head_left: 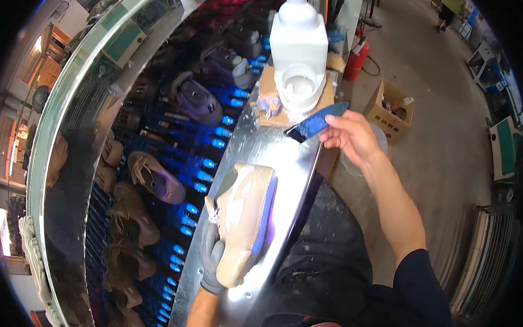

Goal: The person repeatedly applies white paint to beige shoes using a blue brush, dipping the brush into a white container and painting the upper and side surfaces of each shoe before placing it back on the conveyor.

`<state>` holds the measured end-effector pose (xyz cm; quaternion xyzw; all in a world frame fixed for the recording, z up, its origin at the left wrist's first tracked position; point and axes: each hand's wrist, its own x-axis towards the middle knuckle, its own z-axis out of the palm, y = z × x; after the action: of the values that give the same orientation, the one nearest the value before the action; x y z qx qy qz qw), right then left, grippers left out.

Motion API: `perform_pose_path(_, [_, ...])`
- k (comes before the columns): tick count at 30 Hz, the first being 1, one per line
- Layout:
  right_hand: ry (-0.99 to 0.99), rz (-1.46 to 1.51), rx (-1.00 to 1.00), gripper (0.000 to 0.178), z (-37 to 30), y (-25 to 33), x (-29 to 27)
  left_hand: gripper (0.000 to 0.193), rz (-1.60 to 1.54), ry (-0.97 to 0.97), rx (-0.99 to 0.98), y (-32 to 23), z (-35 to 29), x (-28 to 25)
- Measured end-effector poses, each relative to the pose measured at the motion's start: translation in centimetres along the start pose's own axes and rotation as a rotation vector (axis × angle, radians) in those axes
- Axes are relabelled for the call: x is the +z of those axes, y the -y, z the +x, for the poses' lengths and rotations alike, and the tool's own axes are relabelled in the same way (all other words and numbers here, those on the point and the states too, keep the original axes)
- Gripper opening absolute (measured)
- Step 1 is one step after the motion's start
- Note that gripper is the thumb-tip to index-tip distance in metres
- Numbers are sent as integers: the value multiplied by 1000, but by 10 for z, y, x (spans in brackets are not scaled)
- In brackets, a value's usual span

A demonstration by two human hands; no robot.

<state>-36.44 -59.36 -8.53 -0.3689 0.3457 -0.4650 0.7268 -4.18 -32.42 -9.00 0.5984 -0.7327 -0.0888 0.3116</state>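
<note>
A beige sneaker (245, 215) lies tilted on its side over the metal ledge, its sole edge toward the right. My left hand (211, 260), in a grey glove, grips the shoe from its left side; part of the fingers is hidden behind it. Bare and raised above the ledge, my right hand (352, 135) pinches a flat blue brush (313, 125) with a dark, wet-looking end pointing down to the left. That brush is close to a white plastic dispenser bottle (300, 55) with a round open cup (300, 87) at its base.
Left of the metal ledge (290, 164) runs a rack-like conveyor with blue-tipped rods (203, 176), carrying several shoes (154, 177) under a glass-sided hood (40, 156). A crumpled colourful wad (268, 103) sits beside the bottle. Right on the floor stand a cardboard box (390, 113) and red fire extinguisher (355, 60).
</note>
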Motion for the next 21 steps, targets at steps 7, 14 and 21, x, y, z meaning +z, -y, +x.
perform_pose_path(7, [128,-53,-172,19,-82,-56,42,60,-168,23,-153,9,-11,2])
perform_pose_path(14, [189,-522,-492,13,-96,-52,43,60,-210,50,-225,14,-14,3])
perform_pose_path(21, [111,-214,-152,8,-60,-50,32,61,-238,69,-273,18,-15,-2])
